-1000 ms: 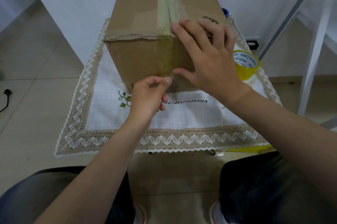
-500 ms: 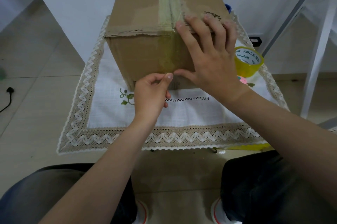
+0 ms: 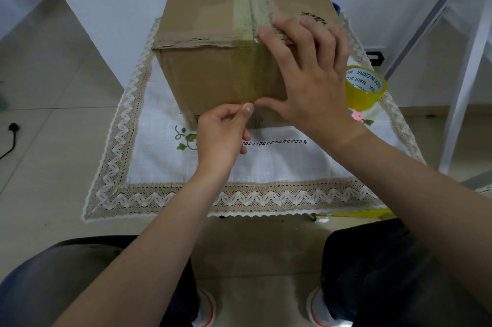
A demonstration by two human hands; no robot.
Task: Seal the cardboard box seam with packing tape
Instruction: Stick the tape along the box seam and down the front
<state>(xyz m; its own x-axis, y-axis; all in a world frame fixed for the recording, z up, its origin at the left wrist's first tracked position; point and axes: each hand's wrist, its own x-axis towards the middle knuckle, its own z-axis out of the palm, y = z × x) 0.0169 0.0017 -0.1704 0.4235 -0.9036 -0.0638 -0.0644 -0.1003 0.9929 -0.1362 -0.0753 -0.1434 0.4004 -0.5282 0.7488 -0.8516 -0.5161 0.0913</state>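
A long brown cardboard box (image 3: 202, 71) lies on a lace-edged white cloth. A strip of clear yellowish tape (image 3: 247, 10) runs along its top seam and down the near face. My right hand (image 3: 308, 76) lies spread flat over the box's near right corner, fingers on top and thumb on the front. My left hand (image 3: 223, 132) is curled at the lower front, its thumb tip pressing the tape's bottom end. A yellow tape roll (image 3: 366, 87) stands on the cloth, right of the box.
The cloth (image 3: 266, 172) covers a low table whose near edge is in front of my knees. A white metal frame (image 3: 468, 66) rises at the right. A black plug and cable (image 3: 12, 135) lie on the tiled floor at the left.
Both hands stay on the box's near end. My left thumb has crept slightly up against the tape end, beside my right thumb. The view has shifted a little.
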